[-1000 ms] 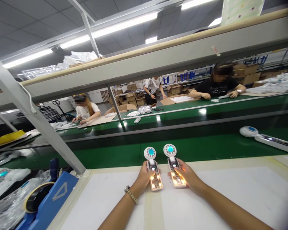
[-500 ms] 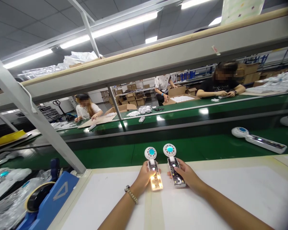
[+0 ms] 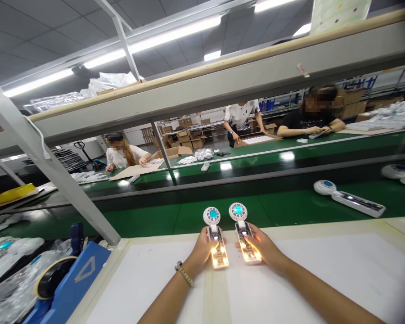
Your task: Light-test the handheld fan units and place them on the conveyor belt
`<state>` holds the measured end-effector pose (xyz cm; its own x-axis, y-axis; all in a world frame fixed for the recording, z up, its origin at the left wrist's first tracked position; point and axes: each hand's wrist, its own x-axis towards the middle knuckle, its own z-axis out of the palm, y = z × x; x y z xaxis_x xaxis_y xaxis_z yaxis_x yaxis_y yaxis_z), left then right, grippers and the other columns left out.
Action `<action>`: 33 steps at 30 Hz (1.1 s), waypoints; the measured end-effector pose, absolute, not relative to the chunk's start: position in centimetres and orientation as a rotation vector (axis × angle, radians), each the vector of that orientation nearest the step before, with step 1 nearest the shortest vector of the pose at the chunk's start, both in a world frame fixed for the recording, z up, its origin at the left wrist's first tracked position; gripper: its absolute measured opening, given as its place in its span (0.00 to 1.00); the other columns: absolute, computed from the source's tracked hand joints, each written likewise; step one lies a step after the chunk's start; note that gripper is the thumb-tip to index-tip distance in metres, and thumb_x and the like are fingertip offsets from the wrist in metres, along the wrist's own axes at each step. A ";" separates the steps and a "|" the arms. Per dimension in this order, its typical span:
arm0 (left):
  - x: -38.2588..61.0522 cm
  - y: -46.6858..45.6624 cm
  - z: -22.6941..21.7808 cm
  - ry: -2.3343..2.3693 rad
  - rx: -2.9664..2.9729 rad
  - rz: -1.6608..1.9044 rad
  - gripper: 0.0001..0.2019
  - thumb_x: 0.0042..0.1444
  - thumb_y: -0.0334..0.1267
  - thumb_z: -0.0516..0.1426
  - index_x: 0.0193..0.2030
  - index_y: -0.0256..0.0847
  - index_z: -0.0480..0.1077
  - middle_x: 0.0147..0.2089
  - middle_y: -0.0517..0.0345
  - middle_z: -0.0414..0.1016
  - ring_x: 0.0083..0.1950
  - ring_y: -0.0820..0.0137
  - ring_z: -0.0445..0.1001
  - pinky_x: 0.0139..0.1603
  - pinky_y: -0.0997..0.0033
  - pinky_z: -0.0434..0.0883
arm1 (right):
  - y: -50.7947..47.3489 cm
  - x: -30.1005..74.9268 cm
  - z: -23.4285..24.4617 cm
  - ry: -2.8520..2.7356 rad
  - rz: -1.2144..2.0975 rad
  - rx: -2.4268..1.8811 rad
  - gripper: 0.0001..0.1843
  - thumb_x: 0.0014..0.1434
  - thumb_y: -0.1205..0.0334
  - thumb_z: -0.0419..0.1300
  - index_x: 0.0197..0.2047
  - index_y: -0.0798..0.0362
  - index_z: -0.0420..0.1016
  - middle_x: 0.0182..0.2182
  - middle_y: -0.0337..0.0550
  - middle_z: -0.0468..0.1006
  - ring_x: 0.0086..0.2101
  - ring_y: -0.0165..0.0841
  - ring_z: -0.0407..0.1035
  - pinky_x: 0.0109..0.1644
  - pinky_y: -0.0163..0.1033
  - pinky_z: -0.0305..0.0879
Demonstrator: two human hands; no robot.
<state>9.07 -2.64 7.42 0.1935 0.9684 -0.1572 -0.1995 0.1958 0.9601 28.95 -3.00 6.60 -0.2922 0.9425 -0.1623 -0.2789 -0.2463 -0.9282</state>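
far left, a blue tape dispenser (image 3: 70,274) sits beside clear plastic bags (image 3: 10,279) holding white gadgets. past the long shelf (image 3: 189,96), a person in a white shirt (image 3: 123,155) works at a far bench, and cardboard boxes (image 3: 192,143) are stacked behind. in the middle, my left hand (image 3: 202,252) is pressed closed around a white gadget (image 3: 218,238) with a round blue-topped head and glowing yellow lights. my right hand (image 3: 259,245) is pressed closed around a second gadget (image 3: 245,238) just beside it. both rest on a white mat (image 3: 324,279), with their heads over the edge of a green belt (image 3: 290,215). right of them, a third gadget (image 3: 349,200) lies on the belt. farther back, a person in a black shirt (image 3: 307,120) sits at the next bench.
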 end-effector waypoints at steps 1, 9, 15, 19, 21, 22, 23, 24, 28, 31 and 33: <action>9.0 -2.6 7.3 0.991 1.005 1.048 0.22 0.42 0.32 0.60 0.44 0.37 0.58 0.38 0.48 0.73 0.42 0.61 0.72 0.42 0.62 0.66 | -3.0 28.9 6.6 -1.040 1.693 -0.974 0.35 0.50 0.51 0.59 0.56 0.52 0.49 0.34 0.48 0.76 0.37 0.44 0.73 0.33 0.44 0.69; 8.9 -2.4 7.1 0.999 1.031 1.043 0.20 0.43 0.29 0.57 0.45 0.36 0.57 0.38 0.48 0.73 0.41 0.63 0.73 0.41 0.64 0.67 | -3.0 28.9 6.6 -1.030 1.691 -0.966 0.36 0.48 0.51 0.61 0.56 0.53 0.49 0.33 0.47 0.76 0.36 0.43 0.73 0.36 0.45 0.69; 9.0 -2.5 7.3 1.000 1.032 1.048 0.20 0.43 0.28 0.57 0.44 0.36 0.57 0.40 0.48 0.72 0.41 0.64 0.73 0.42 0.63 0.67 | -2.8 28.9 6.3 -1.044 1.680 -0.944 0.39 0.46 0.49 0.62 0.56 0.54 0.48 0.32 0.47 0.77 0.35 0.43 0.73 0.35 0.45 0.69; 9.0 -2.5 7.2 0.996 1.007 1.039 0.21 0.43 0.28 0.58 0.45 0.37 0.57 0.40 0.47 0.72 0.43 0.62 0.73 0.42 0.62 0.67 | -2.6 28.8 5.9 -1.029 1.683 -0.939 0.41 0.46 0.50 0.62 0.56 0.55 0.47 0.29 0.45 0.78 0.31 0.40 0.73 0.35 0.44 0.68; 9.0 -2.5 7.1 0.992 1.023 1.045 0.21 0.43 0.29 0.58 0.45 0.37 0.57 0.39 0.48 0.72 0.42 0.63 0.73 0.43 0.63 0.67 | -2.7 28.8 6.0 -1.029 1.689 -0.931 0.41 0.46 0.50 0.62 0.57 0.55 0.47 0.29 0.44 0.78 0.31 0.40 0.74 0.34 0.43 0.68; 9.0 -2.5 7.1 0.989 1.031 1.052 0.21 0.43 0.29 0.58 0.45 0.37 0.57 0.39 0.49 0.72 0.42 0.63 0.73 0.43 0.63 0.67 | -2.7 28.8 6.1 -1.029 1.692 -0.927 0.41 0.46 0.50 0.62 0.57 0.55 0.47 0.29 0.44 0.78 0.32 0.40 0.74 0.34 0.43 0.68; 9.0 -2.5 7.1 0.991 1.035 1.054 0.21 0.43 0.29 0.58 0.45 0.37 0.57 0.38 0.49 0.72 0.42 0.64 0.73 0.43 0.64 0.67 | -2.8 28.8 6.1 -1.030 1.697 -0.930 0.41 0.46 0.50 0.62 0.56 0.55 0.47 0.29 0.44 0.78 0.32 0.40 0.74 0.35 0.43 0.68; 9.0 -2.5 7.2 0.995 1.032 1.051 0.20 0.43 0.29 0.58 0.45 0.37 0.57 0.38 0.49 0.72 0.42 0.63 0.73 0.42 0.64 0.67 | -2.8 28.8 6.2 -1.031 1.702 -0.932 0.40 0.46 0.50 0.62 0.56 0.55 0.48 0.29 0.44 0.78 0.33 0.41 0.74 0.35 0.43 0.68; 9.1 -2.6 7.4 0.990 1.016 1.054 0.20 0.43 0.30 0.59 0.44 0.37 0.58 0.39 0.49 0.71 0.41 0.64 0.73 0.41 0.64 0.67 | -2.8 28.9 6.2 -1.056 1.718 -0.898 0.38 0.47 0.50 0.61 0.55 0.54 0.49 0.32 0.46 0.78 0.34 0.40 0.73 0.36 0.43 0.68; 9.0 -2.6 7.4 0.987 1.019 1.051 0.20 0.43 0.30 0.59 0.44 0.37 0.58 0.39 0.49 0.71 0.41 0.64 0.73 0.42 0.63 0.67 | -2.8 29.0 6.0 -1.070 1.726 -0.891 0.37 0.49 0.50 0.61 0.55 0.55 0.48 0.32 0.47 0.78 0.32 0.39 0.73 0.36 0.44 0.67; 8.9 -2.5 7.1 0.966 1.028 1.048 0.20 0.43 0.30 0.59 0.44 0.36 0.58 0.38 0.49 0.71 0.41 0.64 0.73 0.43 0.63 0.67 | -2.8 29.0 5.9 -1.060 1.725 -0.897 0.37 0.49 0.50 0.61 0.55 0.55 0.48 0.31 0.47 0.78 0.32 0.39 0.73 0.36 0.44 0.68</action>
<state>8.89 -2.47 7.13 0.2202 0.9671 -0.1271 -0.2049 0.1732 0.9633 28.97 -2.76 5.94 -0.3374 0.9334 -0.1222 -0.3127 -0.2336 -0.9207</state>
